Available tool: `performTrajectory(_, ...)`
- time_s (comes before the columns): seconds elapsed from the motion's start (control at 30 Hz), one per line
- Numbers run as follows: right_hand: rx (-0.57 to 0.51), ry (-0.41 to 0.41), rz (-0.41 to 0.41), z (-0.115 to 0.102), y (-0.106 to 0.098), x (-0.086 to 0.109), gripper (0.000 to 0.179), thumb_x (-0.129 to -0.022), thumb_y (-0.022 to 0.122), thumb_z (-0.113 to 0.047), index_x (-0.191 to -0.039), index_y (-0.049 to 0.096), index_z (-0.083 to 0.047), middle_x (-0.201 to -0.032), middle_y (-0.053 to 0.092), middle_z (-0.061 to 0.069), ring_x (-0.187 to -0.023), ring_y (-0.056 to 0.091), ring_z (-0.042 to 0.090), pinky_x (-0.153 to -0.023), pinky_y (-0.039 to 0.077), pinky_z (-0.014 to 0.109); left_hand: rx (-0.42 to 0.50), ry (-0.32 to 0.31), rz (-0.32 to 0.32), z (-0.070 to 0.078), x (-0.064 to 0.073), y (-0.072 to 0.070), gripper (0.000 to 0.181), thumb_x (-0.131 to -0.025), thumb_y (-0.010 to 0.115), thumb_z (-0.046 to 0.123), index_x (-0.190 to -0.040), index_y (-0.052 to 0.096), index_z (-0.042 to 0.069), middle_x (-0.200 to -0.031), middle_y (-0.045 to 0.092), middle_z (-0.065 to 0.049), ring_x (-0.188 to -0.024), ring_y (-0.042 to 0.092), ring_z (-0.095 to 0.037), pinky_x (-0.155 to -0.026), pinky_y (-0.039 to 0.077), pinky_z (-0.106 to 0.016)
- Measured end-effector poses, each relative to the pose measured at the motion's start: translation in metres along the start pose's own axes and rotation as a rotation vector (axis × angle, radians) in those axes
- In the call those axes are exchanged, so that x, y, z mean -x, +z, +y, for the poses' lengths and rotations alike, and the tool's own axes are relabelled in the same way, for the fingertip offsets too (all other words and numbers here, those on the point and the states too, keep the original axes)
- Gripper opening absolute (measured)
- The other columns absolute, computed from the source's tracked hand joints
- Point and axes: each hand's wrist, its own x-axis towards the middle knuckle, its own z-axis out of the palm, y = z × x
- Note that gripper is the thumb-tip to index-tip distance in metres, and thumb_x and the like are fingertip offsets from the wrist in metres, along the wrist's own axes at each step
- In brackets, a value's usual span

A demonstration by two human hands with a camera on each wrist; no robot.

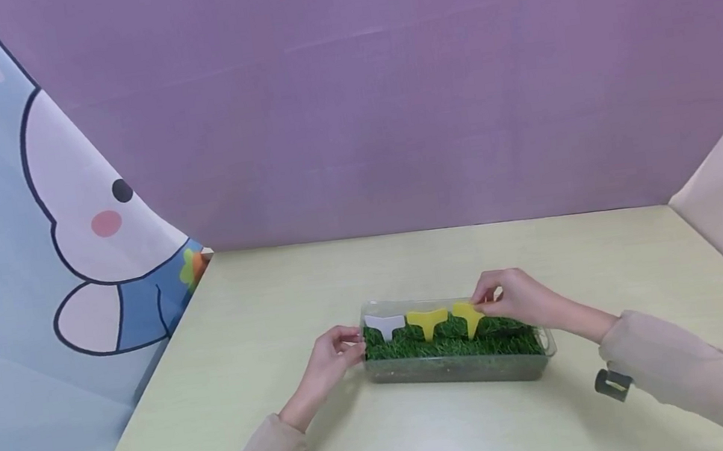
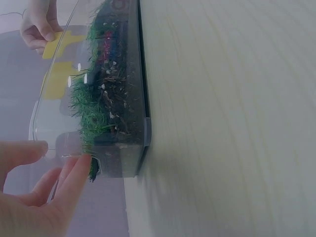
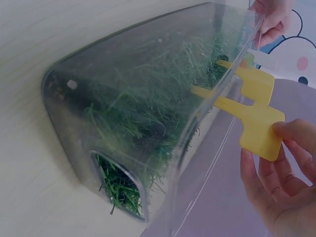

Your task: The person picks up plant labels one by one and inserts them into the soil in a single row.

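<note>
A clear plastic bin (image 1: 460,370) stands on the table, filled with dark soil and green grass (image 1: 447,347). Three T-shaped plant labels rise from the grass in a row: a white label (image 1: 385,324) on the left, a yellow label (image 1: 426,319) in the middle and a second yellow label (image 3: 261,131) on the right. My right hand (image 1: 523,300) pinches that right label by its broad top between thumb and fingers; its stem points down into the grass. At the bin's left end, my left hand (image 1: 329,359) grips the end wall, with fingers at the handle opening.
The bin sits on a pale wood-grain table (image 1: 274,289). Behind it hangs a purple cloth backdrop (image 1: 389,117), and a blue cloth with a cartoon figure (image 1: 94,198) covers the left side. An oval handle hole (image 3: 121,185) shows in the bin's right end.
</note>
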Motion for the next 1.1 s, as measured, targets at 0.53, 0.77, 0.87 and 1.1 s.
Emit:
performTrajectory(0.53, 0.011, 0.002, -0.020, 0.005, 0.004, -0.001, 0.004, -0.077, 0.065, -0.004, -0.081, 0.066, -0.003, -0.077, 0.061, -0.002, -0.069, 0.054, 0.008, -0.058, 0.051, 0.020, 0.012, 0.002, 0.005, -0.002, 0.000, 0.000, 0.027, -0.082, 0.052, -0.005, -0.106, 0.048, -0.017, -0.094, 0.056, -0.022, -0.083, 0.054, -0.039, -0.073, 0.054, -0.033)
performTrajectory(0.77, 0.009, 0.000, -0.019, 0.010, 0.006, -0.003, 0.005, -0.077, 0.065, -0.002, -0.081, 0.067, -0.005, -0.077, 0.061, -0.002, -0.070, 0.055, 0.008, -0.060, 0.051, 0.021, 0.007, 0.007, 0.010, -0.002, -0.001, 0.001, 0.027, -0.081, 0.053, -0.005, -0.105, 0.048, -0.017, -0.093, 0.056, -0.022, -0.082, 0.054, -0.037, -0.070, 0.055, -0.029)
performTrajectory(0.87, 0.005, 0.004, -0.020, 0.012, 0.007, -0.003, 0.005, -0.077, 0.064, -0.003, -0.081, 0.067, -0.005, -0.077, 0.061, -0.002, -0.069, 0.055, 0.008, -0.060, 0.051, 0.020, 0.001, 0.005, 0.014, -0.002, -0.001, 0.001, 0.027, -0.081, 0.053, -0.005, -0.105, 0.049, -0.017, -0.093, 0.056, -0.021, -0.080, 0.055, -0.033, -0.070, 0.055, -0.030)
performTrajectory(1.1, -0.007, -0.021, -0.028, 0.014, 0.009, -0.006, 0.004, -0.079, 0.063, -0.004, -0.080, 0.067, -0.004, -0.077, 0.062, 0.001, -0.067, 0.053, 0.007, -0.058, 0.050, 0.020, -0.005, -0.009, 0.021, -0.003, -0.003, 0.002, 0.026, -0.081, 0.053, -0.005, -0.104, 0.049, -0.016, -0.092, 0.056, -0.020, -0.078, 0.056, -0.029, -0.070, 0.055, -0.030)
